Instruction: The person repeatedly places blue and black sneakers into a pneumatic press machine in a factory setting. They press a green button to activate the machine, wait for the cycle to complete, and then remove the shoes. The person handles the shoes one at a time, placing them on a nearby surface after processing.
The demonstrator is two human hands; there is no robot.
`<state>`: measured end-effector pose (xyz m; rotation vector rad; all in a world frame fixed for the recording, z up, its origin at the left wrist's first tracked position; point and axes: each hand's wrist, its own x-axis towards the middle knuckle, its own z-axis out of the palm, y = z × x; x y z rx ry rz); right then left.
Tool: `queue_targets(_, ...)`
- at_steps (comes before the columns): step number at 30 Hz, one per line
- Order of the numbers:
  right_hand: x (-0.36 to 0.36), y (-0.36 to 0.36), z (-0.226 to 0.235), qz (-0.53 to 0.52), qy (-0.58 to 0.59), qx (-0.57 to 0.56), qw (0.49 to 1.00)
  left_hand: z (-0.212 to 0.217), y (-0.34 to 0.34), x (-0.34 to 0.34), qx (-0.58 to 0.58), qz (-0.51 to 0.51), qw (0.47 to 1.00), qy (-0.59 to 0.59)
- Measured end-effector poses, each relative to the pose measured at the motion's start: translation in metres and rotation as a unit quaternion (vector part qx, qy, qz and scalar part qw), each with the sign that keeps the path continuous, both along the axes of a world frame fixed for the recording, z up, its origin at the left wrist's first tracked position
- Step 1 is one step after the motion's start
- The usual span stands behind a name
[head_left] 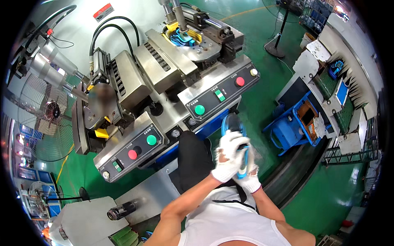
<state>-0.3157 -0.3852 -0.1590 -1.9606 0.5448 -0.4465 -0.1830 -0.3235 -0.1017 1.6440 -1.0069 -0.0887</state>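
A blue and dark shoe is held up in front of my lap, its toe end pointing away from me toward the machine. My left hand, in a white knit glove, is closed over the middle of the shoe and covers much of it. Lower down and to the right, my gloved right hand grips the near end, where a blue strip shows between the hands. Parts of both hands' fingers are hidden behind the shoe and each other. The glove on my left hand has a worn opening.
A two-station metal machine stands ahead, with a right control panel and a left control panel. A blue shoe part sits in its right station. Rightward are a blue chair and a conveyor rack; a dark bottle lies lower left.
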Motion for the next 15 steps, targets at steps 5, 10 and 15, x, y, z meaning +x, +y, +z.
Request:
queue_targets(5,-0.039,-0.033,0.029,-0.215,-0.062,-0.211,0.952,0.043,-0.086,-0.043,-0.086,-0.182,0.971,-0.132)
queue_targets(10,-0.095,-0.091,0.038,-0.368,-0.367,0.393,0.759,0.054,-0.106,-0.054,-0.055,-0.290,0.941,-0.165)
queue_targets(15,-0.169,-0.237,-0.011,-0.566,-0.185,-0.240,0.767,-0.012,-0.041,-0.037,0.134,-0.235,0.953,-0.133)
